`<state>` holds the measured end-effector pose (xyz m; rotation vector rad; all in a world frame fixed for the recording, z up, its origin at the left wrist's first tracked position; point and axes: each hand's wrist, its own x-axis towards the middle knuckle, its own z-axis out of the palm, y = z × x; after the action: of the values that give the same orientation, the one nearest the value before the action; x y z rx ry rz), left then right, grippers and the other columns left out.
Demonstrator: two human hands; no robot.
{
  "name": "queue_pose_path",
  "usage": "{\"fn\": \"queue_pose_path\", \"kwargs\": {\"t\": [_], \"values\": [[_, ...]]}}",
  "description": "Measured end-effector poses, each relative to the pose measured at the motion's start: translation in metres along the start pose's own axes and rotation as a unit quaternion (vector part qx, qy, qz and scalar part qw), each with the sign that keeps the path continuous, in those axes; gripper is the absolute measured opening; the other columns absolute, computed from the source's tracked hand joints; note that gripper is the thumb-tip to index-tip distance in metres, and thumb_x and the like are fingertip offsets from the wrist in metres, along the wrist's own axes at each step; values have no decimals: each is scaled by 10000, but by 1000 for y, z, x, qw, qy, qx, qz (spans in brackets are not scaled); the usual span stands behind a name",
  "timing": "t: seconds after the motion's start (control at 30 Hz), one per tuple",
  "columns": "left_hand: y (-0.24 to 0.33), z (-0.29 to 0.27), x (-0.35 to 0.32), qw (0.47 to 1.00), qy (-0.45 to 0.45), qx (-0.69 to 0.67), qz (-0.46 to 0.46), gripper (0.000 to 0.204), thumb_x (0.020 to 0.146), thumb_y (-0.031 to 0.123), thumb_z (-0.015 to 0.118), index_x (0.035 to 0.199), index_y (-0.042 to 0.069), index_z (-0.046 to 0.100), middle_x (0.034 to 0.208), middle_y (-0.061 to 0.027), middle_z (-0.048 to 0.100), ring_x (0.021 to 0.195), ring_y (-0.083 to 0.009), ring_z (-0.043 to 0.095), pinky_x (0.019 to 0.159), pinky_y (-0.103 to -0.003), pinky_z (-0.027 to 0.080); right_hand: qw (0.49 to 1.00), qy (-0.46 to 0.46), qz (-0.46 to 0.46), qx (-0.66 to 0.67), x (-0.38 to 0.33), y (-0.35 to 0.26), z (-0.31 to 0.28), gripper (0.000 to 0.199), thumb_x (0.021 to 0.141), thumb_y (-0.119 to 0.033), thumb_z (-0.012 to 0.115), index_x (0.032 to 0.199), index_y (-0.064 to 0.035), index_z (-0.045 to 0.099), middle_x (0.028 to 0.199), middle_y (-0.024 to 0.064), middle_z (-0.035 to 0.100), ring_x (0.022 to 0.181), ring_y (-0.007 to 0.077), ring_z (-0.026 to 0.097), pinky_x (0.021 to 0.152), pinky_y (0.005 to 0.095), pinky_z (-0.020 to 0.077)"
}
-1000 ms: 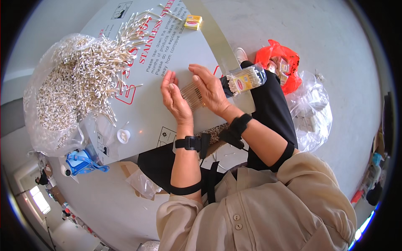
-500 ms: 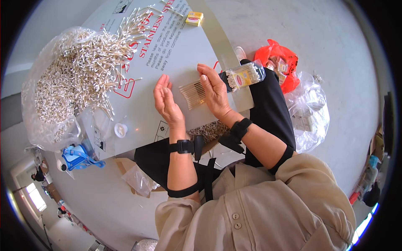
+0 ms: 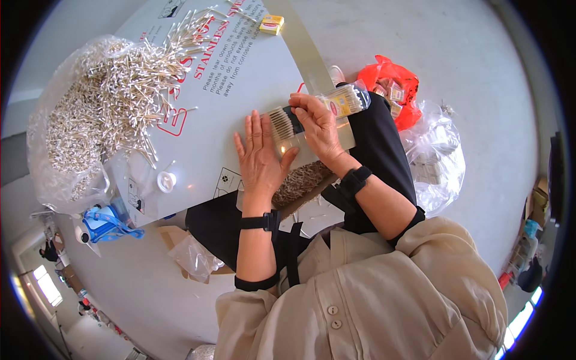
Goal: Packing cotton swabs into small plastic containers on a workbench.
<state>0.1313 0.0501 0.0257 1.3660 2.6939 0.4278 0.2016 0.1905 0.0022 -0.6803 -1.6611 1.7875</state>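
Observation:
A row of cotton swabs (image 3: 281, 124) lies side by side on the metal-topped table (image 3: 204, 135), pointing into the dark end of a clear plastic bag. My left hand (image 3: 261, 157) lies flat with fingers stretched, its fingertips beside the swabs' left ends. The fingers of my right hand (image 3: 321, 129) are bent over the bag's near end, thumb close to the index finger, and hide the place where swabs and bag meet. Beyond that hand the clear bag (image 3: 359, 96) shows more swabs and a yellow label (image 3: 338, 104), and reaches past the table edge over my leg.
A big clear bag spills loose cotton swabs (image 3: 120, 102) on the left. A yellow packet (image 3: 272, 24) sits at the far edge, a small white cup (image 3: 166, 181) nearer. A box of swabs (image 3: 303, 183) is below the table edge. Red (image 3: 393, 90) and clear bags (image 3: 435, 159) stand right.
My left hand has turned from upright to flat and moved right against the swabs. The loose swabs now show a shorter length left of my right hand, which has shifted slightly.

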Motion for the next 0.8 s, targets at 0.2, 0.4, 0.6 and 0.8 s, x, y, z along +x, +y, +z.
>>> {"fn": "queue_pose_path", "kwargs": {"t": [0.2,0.4,0.6,0.8], "values": [[1,6,0,1000,-7,9,-2,917,830,466,661,1520,74,201,1587,-146,192,1476,-309,158,1171,-553,110,955,-86,-142,-244,-11,-10,-15,80,866,-13,625,944,-9,640,904,104,609,835,266,632,716,353,511],[1,7,0,1000,-8,11,-3,909,821,440,674,1517,90,206,1585,-141,199,1475,-307,165,1171,-551,119,919,-113,-197,-323,-14,-13,-14,68,830,-44,655,893,-26,637,849,120,574,754,331,616,641,394,513],[0,8,0,1000,-1,24,-2,903,820,471,666,1504,81,226,1578,-141,220,1471,-300,181,1169,-553,133,911,-115,-201,-342,-14,-11,-14,62,827,-45,652,885,-30,638,844,115,572,752,321,617,639,395,511],[1,6,1,999,-1,34,-2,901,819,509,655,1489,63,251,1569,-147,243,1466,-297,199,1169,-551,143,903,-145,-205,-348,-14,-13,-17,61,820,-19,637,880,-28,637,834,115,571,746,317,616,637,394,510]]}}
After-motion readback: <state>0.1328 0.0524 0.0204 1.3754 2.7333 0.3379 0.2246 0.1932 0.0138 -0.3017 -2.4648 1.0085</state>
